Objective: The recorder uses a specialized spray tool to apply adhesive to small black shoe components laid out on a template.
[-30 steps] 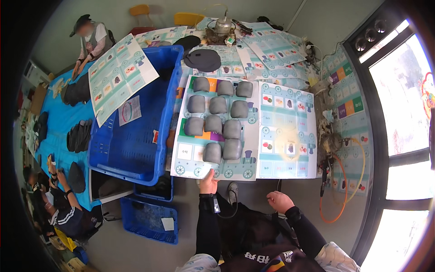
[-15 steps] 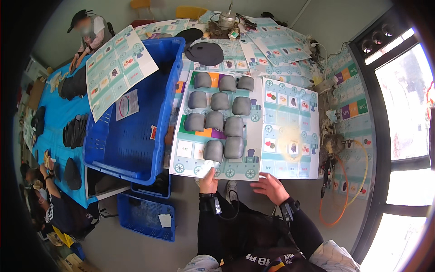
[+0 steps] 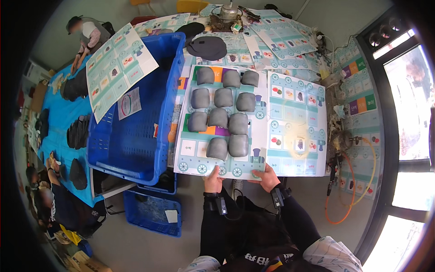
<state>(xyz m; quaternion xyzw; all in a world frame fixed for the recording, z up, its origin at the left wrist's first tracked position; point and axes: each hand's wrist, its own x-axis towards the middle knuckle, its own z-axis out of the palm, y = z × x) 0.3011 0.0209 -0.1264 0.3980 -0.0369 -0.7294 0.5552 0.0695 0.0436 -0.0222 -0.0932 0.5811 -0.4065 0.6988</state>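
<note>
Both my hands hold a printed board (image 3: 181, 156) by its near edge. My left hand (image 3: 213, 181) pinches the edge left of its middle, thumb on top. My right hand (image 3: 269, 178) grips at the near right corner, thumb on top. Several grey, domed, shell-like pieces (image 3: 218, 118) with rounded edges lie on the board in uneven rows. Their material I cannot make out. To the right, a second printed board (image 3: 297, 156) lies flat with a pale yellowish round stain on it.
A big blue crate (image 3: 122, 170) stands left, with a printed sheet (image 3: 120, 68) across its rim. Dark caps (image 3: 207, 48) and a metal pot (image 3: 229, 12) lie beyond. Lower blue crates (image 3: 152, 220) sit on the floor. Two people work at the blue-covered table (image 3: 59, 118). Hoses (image 3: 351, 181) hang right.
My right hand, which was loosely open beside the corner, has closed on the board's near edge. My left hand keeps its grip. The whole view has shifted slightly.
</note>
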